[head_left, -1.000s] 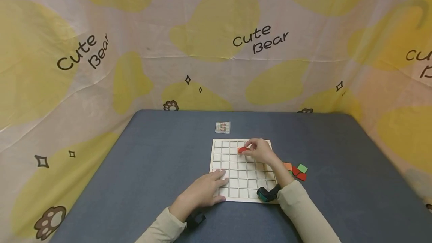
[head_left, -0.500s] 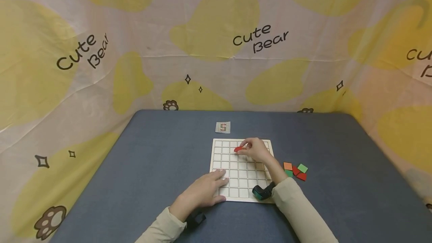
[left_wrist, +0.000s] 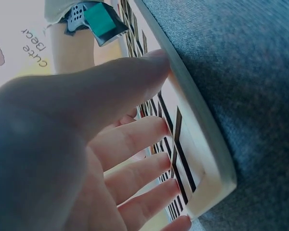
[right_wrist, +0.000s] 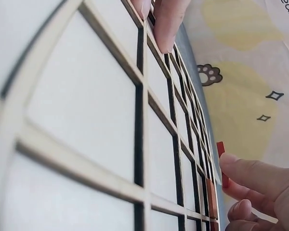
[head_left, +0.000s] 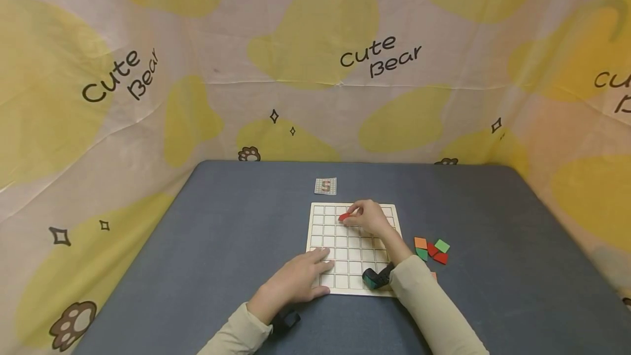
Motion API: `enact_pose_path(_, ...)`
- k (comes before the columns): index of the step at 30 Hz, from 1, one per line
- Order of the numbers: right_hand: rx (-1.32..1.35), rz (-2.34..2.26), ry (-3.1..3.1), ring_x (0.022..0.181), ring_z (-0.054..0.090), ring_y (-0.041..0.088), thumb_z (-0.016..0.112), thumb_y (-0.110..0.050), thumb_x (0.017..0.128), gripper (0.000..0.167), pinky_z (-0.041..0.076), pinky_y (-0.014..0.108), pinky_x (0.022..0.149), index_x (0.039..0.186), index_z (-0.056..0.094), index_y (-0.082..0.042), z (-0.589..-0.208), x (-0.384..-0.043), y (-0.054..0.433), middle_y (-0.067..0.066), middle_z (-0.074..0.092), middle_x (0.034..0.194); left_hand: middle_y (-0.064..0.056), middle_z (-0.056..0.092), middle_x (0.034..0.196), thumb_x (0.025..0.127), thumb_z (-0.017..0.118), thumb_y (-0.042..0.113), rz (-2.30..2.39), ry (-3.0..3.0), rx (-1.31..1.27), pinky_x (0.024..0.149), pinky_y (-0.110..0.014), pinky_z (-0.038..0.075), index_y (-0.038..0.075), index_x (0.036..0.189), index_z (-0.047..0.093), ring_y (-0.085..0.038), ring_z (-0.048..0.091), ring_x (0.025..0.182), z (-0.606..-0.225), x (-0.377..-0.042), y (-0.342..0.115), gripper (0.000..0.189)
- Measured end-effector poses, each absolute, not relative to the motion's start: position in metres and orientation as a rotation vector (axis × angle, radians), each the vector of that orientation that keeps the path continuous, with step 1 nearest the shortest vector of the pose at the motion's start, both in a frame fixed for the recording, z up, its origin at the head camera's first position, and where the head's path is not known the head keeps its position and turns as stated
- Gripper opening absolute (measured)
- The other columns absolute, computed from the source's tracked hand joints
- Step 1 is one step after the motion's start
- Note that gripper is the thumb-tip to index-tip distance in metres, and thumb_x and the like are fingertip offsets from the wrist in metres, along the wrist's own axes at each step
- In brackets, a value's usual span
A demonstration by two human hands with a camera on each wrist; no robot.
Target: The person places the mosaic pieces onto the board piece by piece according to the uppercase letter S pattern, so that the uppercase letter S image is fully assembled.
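Between thumb and fingers my right hand (head_left: 371, 218) pinches a thin red tile (head_left: 343, 216) over the far part of a white grid board (head_left: 341, 252). In the right wrist view this red tile (right_wrist: 222, 165) stands on edge in the fingertips, close above the board's far cells. An orange tile (right_wrist: 211, 198) sits in a cell near it in that view; in the head view the hand covers that spot. My left hand (head_left: 296, 277) rests on the board's near left corner, fingers spread; in the left wrist view its thumb (left_wrist: 156, 62) lies along the rim.
Right of the board lies a loose group of tiles, among them an orange tile (head_left: 420, 242), a dark green tile (head_left: 422, 254) and a light green tile (head_left: 442, 246). Another tile shows partly behind the right sleeve. Beyond the board is a small patterned card (head_left: 326, 186).
My right hand has moved left across the board's far rows with the red tile. The shifting forearm uncovers more of the tiles at the right. My left hand stays put.
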State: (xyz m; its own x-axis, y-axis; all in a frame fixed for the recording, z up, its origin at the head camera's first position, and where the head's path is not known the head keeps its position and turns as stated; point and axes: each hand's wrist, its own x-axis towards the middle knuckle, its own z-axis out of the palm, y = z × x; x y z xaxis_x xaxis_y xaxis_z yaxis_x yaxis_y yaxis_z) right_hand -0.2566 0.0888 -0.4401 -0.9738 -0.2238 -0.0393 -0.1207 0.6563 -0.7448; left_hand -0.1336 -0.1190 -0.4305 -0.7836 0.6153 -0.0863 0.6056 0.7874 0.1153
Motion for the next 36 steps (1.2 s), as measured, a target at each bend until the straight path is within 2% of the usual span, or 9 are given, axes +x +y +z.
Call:
enact_pose_path(8,-0.245,-1.151,2.797,0.061,0.045,0.013,0.079,-0.018,0.078,0.024,0.036,0.021,0.053,0.094,0.071,-0.003,-0.446,-0.258,0.084,0.005,0.059,0.070,-0.010,0.051,0.146,0.087,0.068,0.038,0.136,2.858,1.002,0.109,-0.037,0.046,0.014,0.132,0.060,-0.025,0.050,0.135,-0.429,-0.132,-0.120,0.052)
enact_pose_path(17,-0.204,-1.116,2.803,0.068,0.051,0.016,0.079,-0.019,0.078,0.023,0.038,0.022,0.056,0.094,0.071,-0.004,-0.446,-0.259,0.080,0.010,0.064,0.080,-0.009,0.051,0.146,0.087,0.067,0.039,0.138,2.853,0.985,0.110,-0.037,0.045,0.014,0.133,0.059,-0.025,0.050,0.136,-0.427,-0.132,-0.119,0.052)
enact_pose_path(36,-0.129,-1.066,2.808,0.073,0.052,0.018,0.081,-0.022,0.076,0.023,0.037,0.023,0.059,0.093,0.074,-0.009,-0.445,-0.260,0.077,0.008,0.065,0.084,-0.009,0.051,0.146,0.087,0.068,0.038,0.135,2.852,0.992,0.110,-0.037,0.045,0.015,0.132,0.060,-0.025,0.050,0.135,-0.427,-0.131,-0.119,0.052)
